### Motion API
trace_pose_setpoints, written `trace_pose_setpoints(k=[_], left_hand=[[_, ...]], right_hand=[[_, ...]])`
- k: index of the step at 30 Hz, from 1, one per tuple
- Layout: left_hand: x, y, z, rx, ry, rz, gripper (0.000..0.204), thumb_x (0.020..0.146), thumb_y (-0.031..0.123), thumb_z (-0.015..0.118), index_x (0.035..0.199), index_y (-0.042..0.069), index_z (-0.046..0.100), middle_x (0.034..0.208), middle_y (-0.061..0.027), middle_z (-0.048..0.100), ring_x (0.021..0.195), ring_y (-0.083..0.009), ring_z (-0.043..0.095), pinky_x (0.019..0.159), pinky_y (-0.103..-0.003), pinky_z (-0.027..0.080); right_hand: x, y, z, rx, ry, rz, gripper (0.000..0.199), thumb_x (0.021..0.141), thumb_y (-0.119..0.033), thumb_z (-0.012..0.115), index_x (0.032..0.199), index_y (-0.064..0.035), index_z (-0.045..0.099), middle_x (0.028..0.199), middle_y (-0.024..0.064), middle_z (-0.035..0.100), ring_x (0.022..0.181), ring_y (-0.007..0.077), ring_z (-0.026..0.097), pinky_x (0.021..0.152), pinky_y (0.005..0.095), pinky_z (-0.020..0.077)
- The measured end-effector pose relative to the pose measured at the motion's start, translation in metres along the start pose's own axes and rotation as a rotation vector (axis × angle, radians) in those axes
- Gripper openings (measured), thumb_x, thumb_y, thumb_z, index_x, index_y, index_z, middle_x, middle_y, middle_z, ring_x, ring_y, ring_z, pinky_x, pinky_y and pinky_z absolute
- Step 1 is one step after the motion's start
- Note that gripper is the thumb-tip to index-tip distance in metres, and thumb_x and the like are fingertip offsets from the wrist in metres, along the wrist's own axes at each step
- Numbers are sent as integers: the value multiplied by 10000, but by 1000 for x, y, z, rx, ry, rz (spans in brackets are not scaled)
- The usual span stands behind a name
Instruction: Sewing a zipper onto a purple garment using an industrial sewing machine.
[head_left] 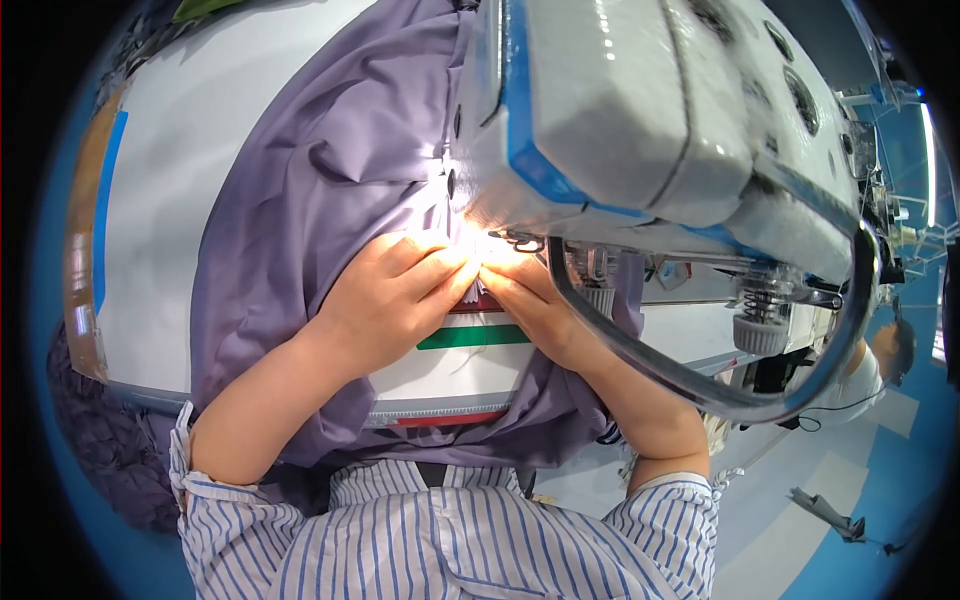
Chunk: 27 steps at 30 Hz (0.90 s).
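A large piece of purple fabric (pixel 330 150) spreads over the white table and hangs down over its front edge. Close to the lit needle area of a white and blue sewing machine (pixel 610 110), both hands meet with fingertips almost touching. My left hand (pixel 405 285) is closed, thumb and fingers pinching the fabric's edge. My right hand (pixel 530 300) is closed too, pinching the same edge beside it. A small pale bit of the cloth shows between the fingertips. Bright glare hides the needle and the exact seam.
A curved metal rod (pixel 690 385) loops from the machine near my right forearm. A green strip (pixel 470 338) and a measuring tape (pixel 440 412) lie along the white table (pixel 160 240). More purple fabric (pixel 110 440) is heaped at the left. Another person (pixel 860 375) is at the far right.
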<state>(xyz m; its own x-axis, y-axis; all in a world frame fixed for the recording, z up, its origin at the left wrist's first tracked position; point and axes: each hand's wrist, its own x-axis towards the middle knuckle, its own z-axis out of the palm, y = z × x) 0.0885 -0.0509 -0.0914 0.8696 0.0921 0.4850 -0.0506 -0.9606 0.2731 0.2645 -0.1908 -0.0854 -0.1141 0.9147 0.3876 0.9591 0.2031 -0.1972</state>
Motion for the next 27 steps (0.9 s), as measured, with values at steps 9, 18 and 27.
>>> trace_pose_setpoints(k=[9, 18, 27], left_hand=[[-2, -4, -1, 0, 18, 24, 288, 758, 117, 636, 1031, 35, 671, 1071, -38, 609, 1035, -186, 572, 872, -363, 490], [-5, -2, 39, -466, 364, -218, 315, 767, 131, 625, 1068, 43, 661, 1116, -46, 613, 1096, -197, 561, 952, -387, 466], [-6, -11, 28, -344, 259, -191, 295, 766, 102, 627, 1053, 39, 648, 1132, -70, 621, 1124, -235, 560, 968, -394, 454]], right_hand=[[5, -6, -3, 166, -72, 171, 252, 774, -41, 677, 1024, -49, 698, 1079, 47, 670, 1000, 226, 635, 829, 376, 496], [0, 0, 9, 23, -137, 205, 290, 794, -41, 666, 1082, -71, 681, 1046, 64, 677, 964, 238, 650, 830, 363, 504], [-9, 5, 25, 5, -113, 185, 325, 812, -4, 641, 1128, -73, 667, 992, 96, 685, 904, 270, 669, 812, 362, 516]])
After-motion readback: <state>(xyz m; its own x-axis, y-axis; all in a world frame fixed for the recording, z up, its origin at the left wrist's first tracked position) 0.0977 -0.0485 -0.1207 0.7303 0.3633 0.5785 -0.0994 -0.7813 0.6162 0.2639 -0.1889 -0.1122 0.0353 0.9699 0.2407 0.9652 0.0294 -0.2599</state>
